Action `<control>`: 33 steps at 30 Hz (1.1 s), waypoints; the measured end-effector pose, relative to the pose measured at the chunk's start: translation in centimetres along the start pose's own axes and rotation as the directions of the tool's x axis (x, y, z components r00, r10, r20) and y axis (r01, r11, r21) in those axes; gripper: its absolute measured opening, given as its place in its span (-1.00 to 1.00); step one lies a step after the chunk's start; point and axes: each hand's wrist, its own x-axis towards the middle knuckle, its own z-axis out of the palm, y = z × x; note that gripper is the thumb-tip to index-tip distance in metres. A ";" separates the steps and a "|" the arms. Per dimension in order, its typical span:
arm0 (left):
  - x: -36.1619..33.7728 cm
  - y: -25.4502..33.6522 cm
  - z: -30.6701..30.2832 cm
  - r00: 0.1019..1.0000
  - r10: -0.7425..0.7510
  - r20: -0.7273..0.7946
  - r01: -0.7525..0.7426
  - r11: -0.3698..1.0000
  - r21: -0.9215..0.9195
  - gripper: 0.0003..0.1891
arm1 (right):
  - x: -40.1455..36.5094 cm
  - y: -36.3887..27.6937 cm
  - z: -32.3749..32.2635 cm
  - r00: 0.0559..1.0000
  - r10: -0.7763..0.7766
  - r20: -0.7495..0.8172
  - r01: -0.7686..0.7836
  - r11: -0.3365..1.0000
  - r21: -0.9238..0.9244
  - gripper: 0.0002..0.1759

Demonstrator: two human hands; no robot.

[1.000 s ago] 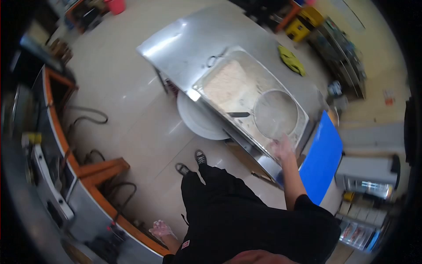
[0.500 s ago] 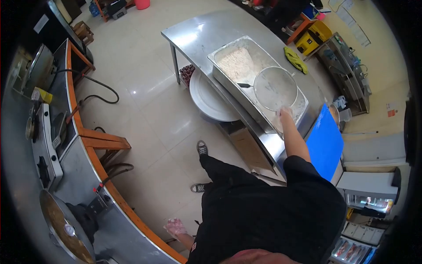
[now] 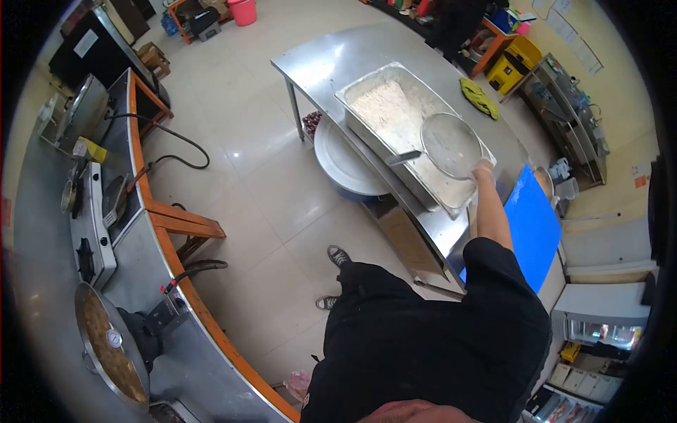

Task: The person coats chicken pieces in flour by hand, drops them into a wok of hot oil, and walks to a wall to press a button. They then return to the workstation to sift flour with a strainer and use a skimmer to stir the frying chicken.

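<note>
A round mesh sieve point(image 3: 451, 144) is over the right part of a deep metal pan point(image 3: 381, 144), with a dark handle point(image 3: 403, 157) jutting from its left side. My right hand point(image 3: 482, 169) is closed on the rim at the side nearest me. Pale flour point(image 3: 384, 106) is heaped in the pan's far left part and spread thinly elsewhere. Low at my left side, my left hand point(image 3: 297, 384) appears pinkish, apparently in a clear glove. It is partly hidden by my clothing and its fingers cannot be made out.
The pan stands on a steel table point(image 3: 310, 60). A blue board point(image 3: 532, 233) is at its near right, a yellow-green cloth point(image 3: 479, 99) behind. A large round basin point(image 3: 349, 158) sits beneath. On the left counter are a stove point(image 3: 99, 233) and a wok point(image 3: 113, 345) with a dial thermometer point(image 3: 114, 338).
The sieve has shifted slightly and its handle now tilts differently. The flour heap looks flatter and more spread. My left hand is lower and more hidden. The whole view has shifted a little.
</note>
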 end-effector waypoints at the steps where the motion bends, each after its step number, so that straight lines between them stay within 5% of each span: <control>1: 0.4 -0.1 -0.3 0.991 -0.045 0.129 0.047 0.999 -0.013 -0.52 | -0.4 0.1 -0.1 0.996 0.062 -0.060 -0.054 0.992 0.116 -0.82; 3: 1.7 -0.6 -0.3 0.949 -0.113 0.294 0.109 0.994 0.028 -0.52 | -1.3 -0.3 -0.4 0.971 0.161 -0.174 -0.106 0.952 0.288 -0.78; 4: 2.3 -1.6 1.3 0.999 -0.050 0.013 0.047 0.986 0.163 -0.49 | -1.9 -0.4 -0.7 0.952 0.205 -0.226 -0.122 0.935 0.334 -0.77; 6: 4.4 -3.8 4.0 0.850 0.140 -0.507 0.108 0.897 0.429 -0.41 | -5.0 -0.7 -3.7 0.912 0.304 -0.274 -0.185 0.903 0.387 -0.75; 7: 6.0 -4.7 5.3 0.839 0.116 -0.531 0.187 0.856 0.482 -0.43 | -6.2 -2.1 -5.6 0.897 0.343 -0.278 -0.214 0.888 0.407 -0.75; 8: 7.4 -5.2 6.6 0.822 0.114 -0.558 0.242 0.818 0.523 -0.44 | -0.3 2.2 3.3 0.900 0.186 -0.394 -0.161 0.982 0.095 -0.72; 9: 7.9 -5.7 7.5 0.794 0.133 -0.593 0.274 0.793 0.545 -0.45 | -0.6 3.7 4.7 0.818 -0.081 -0.569 -0.029 0.983 -0.182 -0.72; 10: 8.2 -6.1 7.9 0.756 0.170 -0.632 0.280 0.789 0.547 -0.46 | 0.6 4.3 3.2 0.815 -0.159 -0.557 0.050 0.977 -0.206 -0.72; 12: 7.6 -6.6 7.8 0.754 0.299 -0.585 0.129 0.805 0.578 -0.51 | 1.9 1.4 -1.2 0.819 -0.165 -0.550 0.243 0.967 0.071 -0.70; 14: 7.7 -7.9 8.4 0.668 0.434 -0.604 0.091 0.758 0.645 -0.58 | 2.1 -5.7 -9.7 0.805 -0.161 -0.572 0.443 0.804 0.397 -0.67; 15: 8.3 -9.6 1.3 0.716 0.617 -0.326 0.033 0.436 0.899 -0.45 | 1.1 -9.9 -14.1 0.814 -0.215 -0.540 0.516 0.693 0.503 -0.65; 16: 8.6 -10.5 8.0 0.591 0.561 -0.580 -0.092 0.761 0.642 -0.67 | -1.0 -14.1 -18.4 0.801 -0.367 -0.474 0.596 0.568 0.568 -0.64; 17: 8.6 -12.2 4.0 0.621 0.757 -0.202 -0.197 0.400 0.895 -0.71 | -4.5 -19.7 -21.5 0.727 -0.587 -0.357 0.556 0.196 0.808 -0.63; 18: 8.7 -12.9 2.4 0.653 0.743 -0.147 -0.120 0.293 0.948 -0.73 | -11.2 -23.7 -24.6 0.380 -0.765 -0.520 0.816 0.012 0.578 -0.64; 19: 8.7 -13.4 1.2 0.683 0.725 -0.092 -0.052 0.173 0.983 -0.74 | -18.0 -27.9 -27.6 -0.035 -0.807 -0.590 0.902 -0.280 0.330 -0.65; 20: 9.3 -14.7 0.8 0.679 0.619 -0.394 0.174 0.385 0.906 -0.72 | -17.6 -31.4 -24.3 0.147 -0.861 -0.488 0.740 -0.232 0.632 -0.70; 21: 9.3 -14.5 0.4 0.610 0.454 -0.649 0.384 0.547 0.744 -0.70 | -26.8 -33.0 -28.6 -0.040 -0.928 -0.369 0.689 -0.293 0.663 -0.75; 23: 6.9 -16.6 1.4 0.629 0.699 -0.340 0.130 0.337 0.933 -0.76 | -36.6 -36.6 -25.5 -0.289 -0.876 -0.386 0.562 -0.481 0.672 -0.78; 24: 4.9 -18.2 1.2 0.588 0.743 -0.319 0.009 0.388 0.922 -0.78 | -44.7 -35.3 -30.0 -0.360 -0.932 -0.042 0.626 -0.275 0.730 -0.75; 25: 2.8 -19.7 1.6 0.545 0.785 -0.296 -0.117 0.420 0.900 -0.80 | -48.7 -36.2 -27.8 -0.534 -0.844 -0.051 0.571 -0.405 0.714 -0.74; 26: 0.9 -21.2 1.2 0.531 0.748 -0.398 -0.266 0.593 0.760 -0.80 | -53.1 -37.3 -24.4 -0.684 -0.728 -0.052 0.495 -0.515 0.700 -0.72; 27: -1.3 -22.5 1.6 0.536 0.694 -0.481 -0.409 0.712 0.571 -0.81 | -57.7 -37.5 -22.4 -0.727 -0.686 0.012 0.425 -0.436 0.794 -0.72; 28: -3.9 -23.7 3.0 0.490 0.690 -0.533 -0.337 0.714 0.614 -0.81 | -63.0 -37.0 -20.9 -0.798 -0.602 0.008 0.374 -0.485 0.790 -0.71; 29: -6.3 -25.2 2.8 0.393 0.686 -0.612 -0.561 0.706 0.431 -0.80 | -68.3 -36.6 -19.4 -0.860 -0.510 0.004 0.315 -0.525 0.790 -0.70; 30: -8.6 -27.9 2.2 0.315 0.645 -0.696 -0.751 0.618 0.232 -0.79 | -73.6 -35.8 -18.7 -0.931 -0.362 -0.040 0.235 -0.681 0.693 -0.70; 31: -10.6 -30.8 1.6 0.262 0.575 -0.775 -0.889 0.456 0.038 -0.79 | -78.7 -34.2 -18.3 -0.941 -0.333 -0.062 0.194 -0.679 0.708 -0.69; 33: -12.9 -36.8 0.8 -0.073 0.381 -0.922 -0.918 0.335 0.211 -0.76 | -88.4 -31.9 -16.1 -0.970 -0.235 -0.058 0.134 -0.722 0.679 -0.67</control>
